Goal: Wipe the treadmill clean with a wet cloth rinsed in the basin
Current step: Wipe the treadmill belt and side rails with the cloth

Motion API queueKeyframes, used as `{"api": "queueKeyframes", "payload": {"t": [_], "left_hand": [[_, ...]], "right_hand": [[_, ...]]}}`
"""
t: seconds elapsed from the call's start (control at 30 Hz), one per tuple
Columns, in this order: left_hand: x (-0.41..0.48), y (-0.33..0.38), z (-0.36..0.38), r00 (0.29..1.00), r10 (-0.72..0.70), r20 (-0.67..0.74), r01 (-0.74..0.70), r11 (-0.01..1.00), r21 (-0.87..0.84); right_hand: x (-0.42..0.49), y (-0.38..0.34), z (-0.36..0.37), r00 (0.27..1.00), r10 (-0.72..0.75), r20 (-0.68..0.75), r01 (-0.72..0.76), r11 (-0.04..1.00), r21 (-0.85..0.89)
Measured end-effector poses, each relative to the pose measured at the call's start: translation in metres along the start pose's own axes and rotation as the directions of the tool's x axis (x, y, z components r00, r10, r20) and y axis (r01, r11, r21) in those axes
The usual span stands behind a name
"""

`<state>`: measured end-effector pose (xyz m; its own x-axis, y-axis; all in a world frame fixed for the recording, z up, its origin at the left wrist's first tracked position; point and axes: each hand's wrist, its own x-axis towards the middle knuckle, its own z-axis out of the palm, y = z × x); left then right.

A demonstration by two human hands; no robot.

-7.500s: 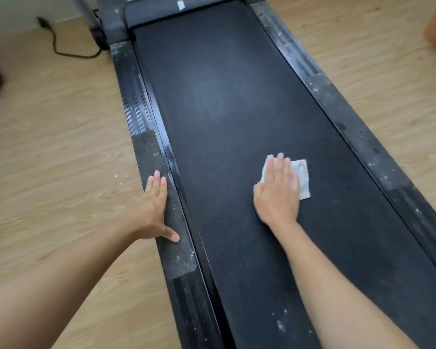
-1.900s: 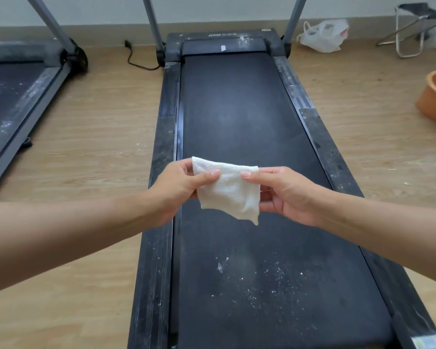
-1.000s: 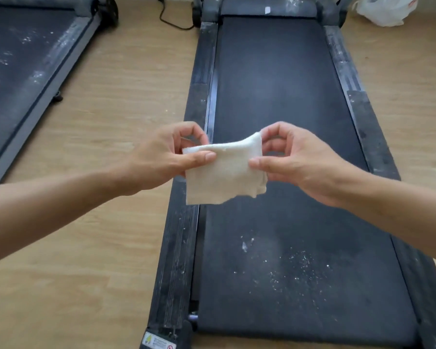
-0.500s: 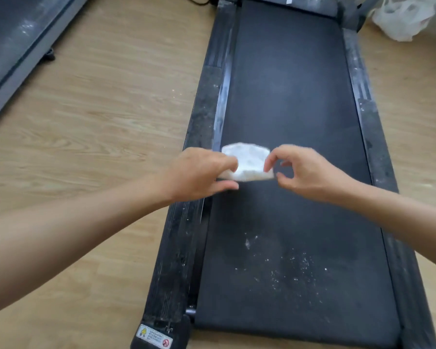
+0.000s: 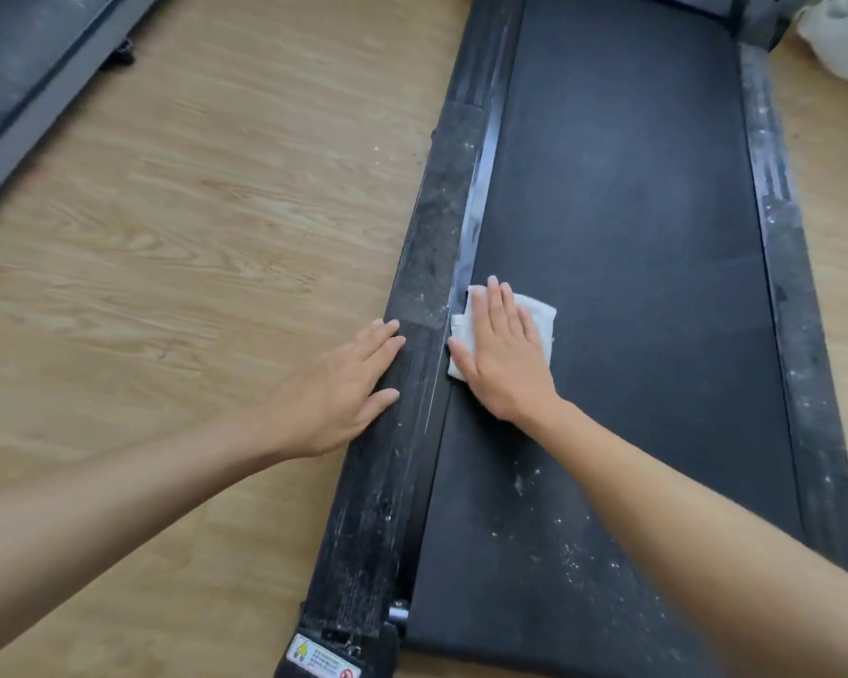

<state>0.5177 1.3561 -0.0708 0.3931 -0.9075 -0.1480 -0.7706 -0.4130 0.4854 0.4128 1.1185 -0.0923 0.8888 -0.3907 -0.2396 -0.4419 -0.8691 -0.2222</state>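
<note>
the right hand (image 5: 503,354) lies flat on the white cloth (image 5: 542,313), fingers straight and close together, and presses it on the black belt (image 5: 632,227) of the treadmill (image 5: 779,266), just beside the left side rail (image 5: 439,247). the hand covers most of the cloth; only its far edge and its right corner show, so how it is folded i cannot tell. the left hand (image 5: 341,389) rests on the outer edge of the same rail, fingers straight and a little apart, thumb on the rail top. white specks (image 5: 564,550) lie on the near part of the belt, partly behind the right forearm. a second treadmill (image 5: 25,71) shows only in the upper left corner, and a pale bag (image 5: 843,36) is cut by the right edge. the label (image 5: 321,660) at the near corner is too small to read.
</note>
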Motion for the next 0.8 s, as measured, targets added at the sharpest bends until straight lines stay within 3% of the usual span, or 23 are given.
{"api": "queueKeyframes", "payload": {"t": [0.1,0.2,0.3,0.47,0.53,0.6,0.67,0.73,0.8], "left_hand": [[0.004,0.023,0.007,0.991,-0.112,0.078,0.113,0.993,-0.018],[0.014,0.045,0.007,0.970,-0.215,0.114,0.205,0.974,0.092],[0.013,0.056,0.001,0.958,-0.253,0.132,0.246,0.967,0.073],[0.013,0.057,-0.011,0.940,-0.269,0.210,0.284,0.958,-0.041],[0.008,0.057,-0.009,0.946,-0.245,0.213,0.264,0.962,-0.065],[-0.001,0.054,-0.005,0.954,-0.213,0.211,0.234,0.969,-0.078],[-0.010,0.054,-0.001,0.955,-0.193,0.224,0.211,0.976,-0.060],[-0.015,0.056,0.000,0.953,-0.176,0.248,0.185,0.983,-0.016],[-0.014,0.060,-0.001,0.947,-0.177,0.267,0.173,0.984,0.042]], "right_hand": [[0.056,0.011,-0.017,0.993,0.090,-0.075,-0.089,0.996,0.016],[0.080,0.013,-0.030,0.991,0.113,-0.071,-0.116,0.993,-0.034],[0.001,-0.003,-0.003,0.998,0.008,-0.059,-0.012,0.998,-0.062],[-0.233,-0.049,0.065,0.945,-0.315,0.087,0.326,0.932,-0.160],[-0.255,-0.045,0.071,0.916,-0.358,0.181,0.387,0.909,-0.157],[-0.213,-0.031,0.066,0.911,-0.388,0.141,0.408,0.896,-0.172],[-0.133,-0.016,0.048,0.958,-0.284,0.031,0.284,0.938,-0.198],[-0.039,-0.001,0.021,0.995,-0.068,-0.069,0.059,0.991,-0.123],[0.035,0.015,-0.008,0.994,0.071,-0.079,-0.074,0.996,-0.040]]}}
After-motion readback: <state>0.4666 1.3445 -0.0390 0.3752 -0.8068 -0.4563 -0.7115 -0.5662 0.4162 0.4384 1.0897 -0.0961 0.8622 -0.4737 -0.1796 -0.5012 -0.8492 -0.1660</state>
